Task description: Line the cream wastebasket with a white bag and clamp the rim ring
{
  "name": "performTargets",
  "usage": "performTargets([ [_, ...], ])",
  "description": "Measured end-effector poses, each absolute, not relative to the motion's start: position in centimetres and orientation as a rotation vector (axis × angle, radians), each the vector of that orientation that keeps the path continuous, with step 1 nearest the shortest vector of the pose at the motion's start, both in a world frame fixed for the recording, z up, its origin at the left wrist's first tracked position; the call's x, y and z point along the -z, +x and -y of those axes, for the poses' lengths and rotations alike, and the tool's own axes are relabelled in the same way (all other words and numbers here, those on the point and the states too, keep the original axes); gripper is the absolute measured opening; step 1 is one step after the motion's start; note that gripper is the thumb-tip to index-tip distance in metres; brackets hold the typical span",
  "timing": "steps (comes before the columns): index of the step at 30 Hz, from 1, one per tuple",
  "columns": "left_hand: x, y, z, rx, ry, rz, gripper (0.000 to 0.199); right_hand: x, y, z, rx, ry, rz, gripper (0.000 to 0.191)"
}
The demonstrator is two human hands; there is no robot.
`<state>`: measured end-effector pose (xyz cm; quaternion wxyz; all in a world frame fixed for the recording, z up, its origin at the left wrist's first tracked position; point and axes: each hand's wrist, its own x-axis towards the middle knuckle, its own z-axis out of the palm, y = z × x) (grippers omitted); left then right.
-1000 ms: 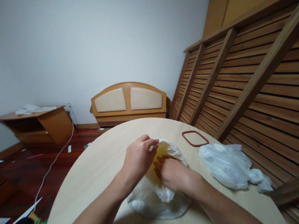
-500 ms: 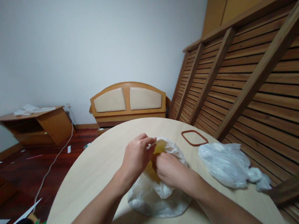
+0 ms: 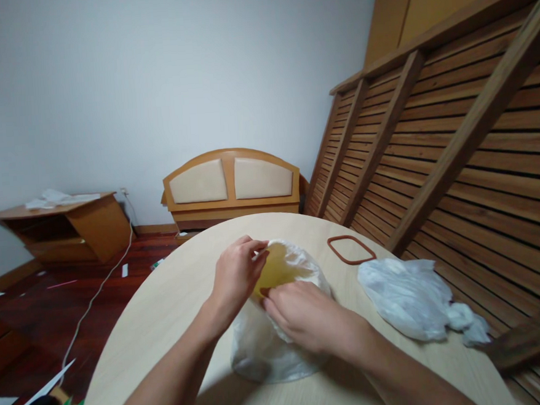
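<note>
A white plastic bag (image 3: 264,351) covers the outside of an upright container on the table, and its upper part is gathered over the rim. Inside the opening shows the container's yellow wall (image 3: 275,270). My left hand (image 3: 238,269) is closed, thumb and fingers pinching the bag at the left of the rim. At the near side of the opening, my right hand (image 3: 300,311) is closed on the bag's edge, fingertips just inside; part of its grip is hidden. Right of the container lies a reddish-brown rounded square ring (image 3: 360,261).
A knotted, filled white plastic bag (image 3: 406,298) sits at the right of the round table (image 3: 166,308). Wooden slats (image 3: 462,170) lean close by on the right. Beyond stand a headboard (image 3: 230,174) and a low cabinet (image 3: 91,227). A cable (image 3: 89,301) crosses the floor.
Both hands have shifted left along the rim, the right one coming up out of the opening to its near edge. The container's top has tipped slightly left, and more yellow shows.
</note>
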<state>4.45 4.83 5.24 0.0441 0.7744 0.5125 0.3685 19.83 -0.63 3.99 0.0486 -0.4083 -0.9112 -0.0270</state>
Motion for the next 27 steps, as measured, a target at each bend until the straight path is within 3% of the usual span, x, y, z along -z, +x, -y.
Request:
performTargets([
  [4,-5.4,4.0,-5.5,-1.12,2.322,-1.622,0.016,-4.0,18.7,1.2,0.067,-1.34,2.799,0.046],
  [11,-4.7,3.2,-6.7,-1.17,2.274,-1.64,0.016,-3.7,18.5,1.7,0.108,-1.397,2.679,0.037],
  [17,-4.5,2.8,-7.1,-1.205,2.223,-1.612,0.015,-4.8,19.1,1.7,0.077,-1.326,2.684,0.04],
  [22,-4.6,3.0,-6.9,-1.204,2.23,-1.623,0.015,-6.1,21.7,-0.5,0.255,-1.434,2.255,0.023],
  [27,-4.9,3.7,-6.1,-1.21,2.275,-1.579,0.014,-5.5,23.7,-2.6,0.206,-1.598,1.986,0.03],
])
